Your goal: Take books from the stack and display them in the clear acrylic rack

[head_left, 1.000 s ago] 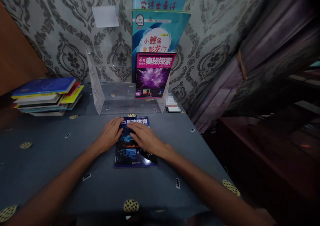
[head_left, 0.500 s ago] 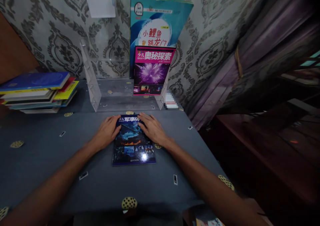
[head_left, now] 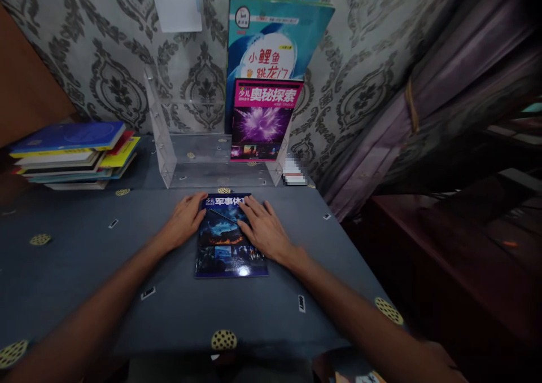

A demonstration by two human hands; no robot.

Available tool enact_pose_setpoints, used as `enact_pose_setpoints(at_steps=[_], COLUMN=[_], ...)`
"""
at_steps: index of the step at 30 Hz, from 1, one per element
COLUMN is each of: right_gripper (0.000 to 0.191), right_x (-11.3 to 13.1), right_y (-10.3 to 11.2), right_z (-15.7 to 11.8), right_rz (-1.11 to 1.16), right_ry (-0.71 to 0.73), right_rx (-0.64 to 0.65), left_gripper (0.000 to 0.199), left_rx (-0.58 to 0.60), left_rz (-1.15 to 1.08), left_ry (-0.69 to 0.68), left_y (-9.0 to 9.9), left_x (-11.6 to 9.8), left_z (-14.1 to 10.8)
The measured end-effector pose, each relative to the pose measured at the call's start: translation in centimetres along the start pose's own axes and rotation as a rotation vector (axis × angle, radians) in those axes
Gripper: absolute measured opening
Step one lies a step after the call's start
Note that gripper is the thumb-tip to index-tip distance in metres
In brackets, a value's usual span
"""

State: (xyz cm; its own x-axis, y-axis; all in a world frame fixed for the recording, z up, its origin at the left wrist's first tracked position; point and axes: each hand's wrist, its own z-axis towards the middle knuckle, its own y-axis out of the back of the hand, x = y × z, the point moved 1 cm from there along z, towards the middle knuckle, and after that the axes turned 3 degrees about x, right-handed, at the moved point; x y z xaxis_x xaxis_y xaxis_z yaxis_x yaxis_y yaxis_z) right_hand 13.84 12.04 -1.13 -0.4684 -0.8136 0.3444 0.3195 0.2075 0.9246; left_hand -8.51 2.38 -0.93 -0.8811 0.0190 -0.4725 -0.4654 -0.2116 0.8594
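A dark blue book with white title characters and small pictures on its cover lies flat on the table, face up. My left hand rests at the book's upper left corner, fingers stretched out and thumb at the left edge. Across the book's right side lies my right hand, open, with its fingers spread over the cover and the end of the title. Behind the book stands a clear acrylic rack. A magenta book leans upright in its front right part, before a teal book.
A stack of books sits at the back left on the grey patterned tablecloth. Patterned wallpaper and a purple curtain border the table. A dark red surface lies beyond the right edge.
My right hand has slid down and right over the cover, its fingers more spread. My left hand stays at the book's left edge. The view has shifted slightly.
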Motion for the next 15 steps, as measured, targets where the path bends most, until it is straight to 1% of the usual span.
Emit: enact_pose_setpoints(at_steps=[5,8,12,15], right_gripper=[0.053,0.054,0.049,0.046], right_x=[1.3,2.0,2.8,3.3], right_y=[-0.4,-0.7,-0.9,-0.9], right_z=[-4.1,-6.3,-8.4,-9.5], right_rz=[0.001,0.004,-0.024,-0.021], right_ry=[0.028,0.038,0.051,0.061], right_rx=[0.009,0.002,-0.004,-0.041], left_gripper=[0.040,0.040,0.041,0.042], left_rx=[-0.003,-0.010,-0.020,-0.020], left_rz=[0.027,0.043,0.077,0.104], left_ry=[-0.014,-0.013,-0.017,-0.040], left_y=[0.0,-0.1,-0.2,-0.4], left_x=[0.0,0.0,0.0,0.2], left_z=[0.0,0.0,-0.1,-0.1])
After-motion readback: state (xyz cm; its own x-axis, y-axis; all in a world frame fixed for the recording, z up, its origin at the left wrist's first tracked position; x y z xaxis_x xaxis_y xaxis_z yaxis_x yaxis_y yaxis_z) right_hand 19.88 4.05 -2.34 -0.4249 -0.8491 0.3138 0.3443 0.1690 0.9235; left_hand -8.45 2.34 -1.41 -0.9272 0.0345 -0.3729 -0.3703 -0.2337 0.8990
